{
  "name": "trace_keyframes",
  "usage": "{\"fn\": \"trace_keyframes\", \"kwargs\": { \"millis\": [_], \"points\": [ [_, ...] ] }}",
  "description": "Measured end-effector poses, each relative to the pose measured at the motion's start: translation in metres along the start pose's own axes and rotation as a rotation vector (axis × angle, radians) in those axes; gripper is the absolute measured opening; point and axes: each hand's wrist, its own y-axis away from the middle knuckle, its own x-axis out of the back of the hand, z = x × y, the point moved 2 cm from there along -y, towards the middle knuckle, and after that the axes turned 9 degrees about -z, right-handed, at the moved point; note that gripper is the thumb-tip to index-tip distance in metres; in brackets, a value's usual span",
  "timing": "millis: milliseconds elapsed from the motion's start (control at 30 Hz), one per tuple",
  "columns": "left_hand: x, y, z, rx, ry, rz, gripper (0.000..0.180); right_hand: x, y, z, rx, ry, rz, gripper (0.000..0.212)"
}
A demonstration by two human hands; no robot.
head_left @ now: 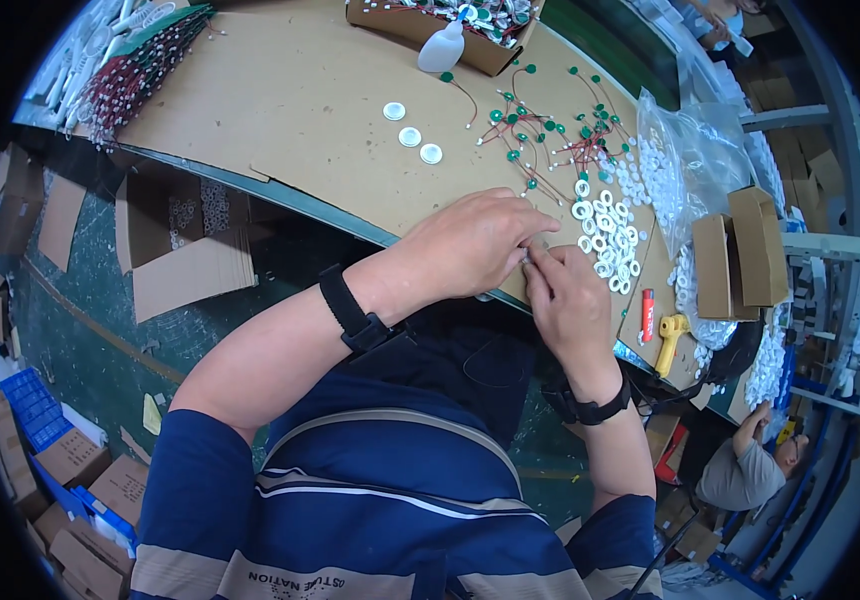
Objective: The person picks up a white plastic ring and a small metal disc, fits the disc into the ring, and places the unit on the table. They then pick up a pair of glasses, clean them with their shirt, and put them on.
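Observation:
My left hand (480, 240) and my right hand (568, 295) meet at the table's near edge, fingers closed together. Between their fingertips is something small and greyish, mostly hidden, that I cannot make out. Just right of the fingers lies a cluster of white rings (605, 240). Beyond the hands are scattered small green discs with red wires (523, 122). Three round white caps (410, 137) lie in a slanting row beyond my left hand.
A white squeeze bottle (442, 48) stands by a cardboard box (495, 58) of wired parts. Wire bundles (145, 75) lie far left. To the right are a red tube (648, 312), a yellow pistol-shaped tool (671, 340), a small open carton (712, 268) and plastic bags (685, 150). Another person (745, 472) sits at right.

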Motion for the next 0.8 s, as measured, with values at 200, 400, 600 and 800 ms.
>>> {"fn": "trace_keyframes", "kwargs": {
  "millis": [200, 400, 600, 800],
  "points": [
    [0.001, 0.0, 0.001, -0.023, -0.004, 0.026, 0.05, -0.01, 0.006, 0.004, 0.02, -0.028, 0.057, 0.032],
    [0.002, 0.002, 0.002, -0.025, -0.031, 0.028, 0.051, -0.013, 0.004, 0.01, -0.192, -0.351, 0.049, 0.027],
    [0.004, 0.001, 0.006, -0.022, -0.029, 0.015, 0.058, -0.012, 0.001, 0.011, -0.276, -0.439, 0.064, 0.023],
    [0.003, -0.001, 0.008, -0.079, -0.002, 0.002, 0.063, -0.014, 0.002, 0.014, -0.209, -0.393, 0.093, 0.023]
  ]
}}
